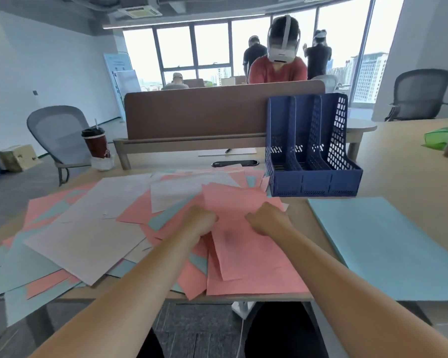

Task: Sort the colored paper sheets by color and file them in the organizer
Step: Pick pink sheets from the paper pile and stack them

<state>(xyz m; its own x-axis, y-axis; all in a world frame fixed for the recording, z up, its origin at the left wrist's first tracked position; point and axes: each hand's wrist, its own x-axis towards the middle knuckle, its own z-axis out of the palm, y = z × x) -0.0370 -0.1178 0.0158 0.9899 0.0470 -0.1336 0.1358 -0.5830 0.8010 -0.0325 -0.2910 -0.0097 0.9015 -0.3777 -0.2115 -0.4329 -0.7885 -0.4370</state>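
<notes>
Centre: a pink sheet (pixel 243 244) lies on top of a loose heap of paper (pixel 93 228) in pink, pale blue and white, spread over the near left half of the surface (pixel 398 164) and hanging over its front edge. The left hand (pixel 203 220) sits at the left edge of this pink sheet and the right hand (pixel 268 220) rests on the sheet just beside it. Both hands have their fingers curled downward against the paper. The fingertips are hidden behind the backs of the hands, so whether either hand actually pinches the sheet cannot be told.

Right: a squared stack of pale blue sheets (pixel 386 249) lies apart from the heap, near the right front edge.

Behind: a dark blue organizer (pixel 313 177) with three upright compartments and perforated walls stands beyond the heap, between it and the blue stack, with the corners of the farthest pink sheets just beside its base. A black oval cable port (pixel 234 163) and a pen (pixel 228 151) on a white sheet lie to its left. A brown divider panel (pixel 204 112) closes the back of the surface, and a lidded coffee cup (pixel 95 143) stands at the far left corner.

Background: a person wearing a white headset (pixel 279 65) stands behind the panel, and a grey mesh chair (pixel 57 133) stands at left.
</notes>
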